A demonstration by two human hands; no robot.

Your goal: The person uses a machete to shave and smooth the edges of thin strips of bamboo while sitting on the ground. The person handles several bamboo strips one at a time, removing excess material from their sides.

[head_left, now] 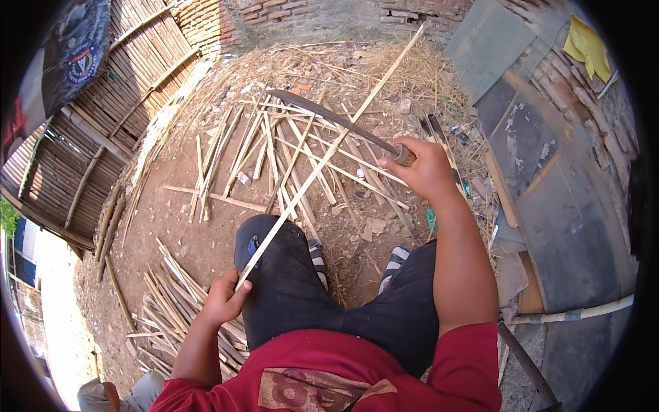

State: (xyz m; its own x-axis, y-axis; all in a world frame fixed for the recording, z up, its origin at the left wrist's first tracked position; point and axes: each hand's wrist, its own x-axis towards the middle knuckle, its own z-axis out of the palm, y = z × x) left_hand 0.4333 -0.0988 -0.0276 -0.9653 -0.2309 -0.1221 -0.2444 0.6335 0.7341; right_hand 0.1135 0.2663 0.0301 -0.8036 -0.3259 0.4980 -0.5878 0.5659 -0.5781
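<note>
My left hand (pixel 225 296) is closed round the near end of a long pale bamboo strip (pixel 295 200). The strip slants across my bent knee and away toward the far wall. In my right hand (pixel 420 167) is the wooden handle of a machete (pixel 329 117). Its long dark blade points to the far left and crosses the strip about midway; whether the two touch I cannot tell. Beyond my knees, many split bamboo strips (pixel 274 154) lie crisscrossed on the dirt.
Another pile of split strips (pixel 168 302) lies by my left side. A bamboo-slat wall (pixel 144 75) stands at the far left, a brick wall (pixel 274 12) at the back. Dark panels (pixel 549 178) lean along the right. Part of another person's clothing (pixel 130 393) shows at lower left.
</note>
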